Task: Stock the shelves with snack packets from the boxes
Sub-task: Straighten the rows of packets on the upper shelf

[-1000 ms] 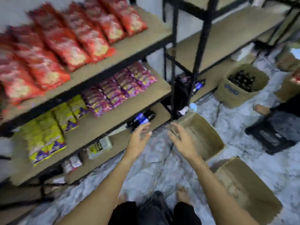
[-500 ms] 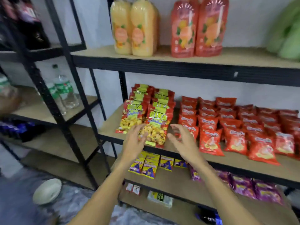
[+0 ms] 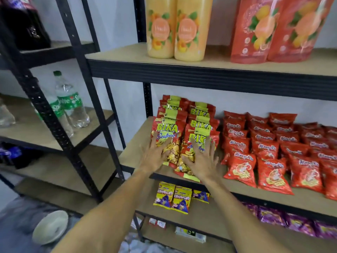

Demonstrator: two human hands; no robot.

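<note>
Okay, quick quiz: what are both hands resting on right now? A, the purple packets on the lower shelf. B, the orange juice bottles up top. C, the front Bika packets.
C: the left hand and right hand lie flat, fingers spread, on the front Bika packets.

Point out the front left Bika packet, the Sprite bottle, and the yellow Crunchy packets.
Front left Bika packet [image 3: 166,129]: head view, yellow logo band.
Sprite bottle [image 3: 70,105]: head view, green label.
Yellow Crunchy packets [image 3: 172,197]: head view, front faces.
</note>
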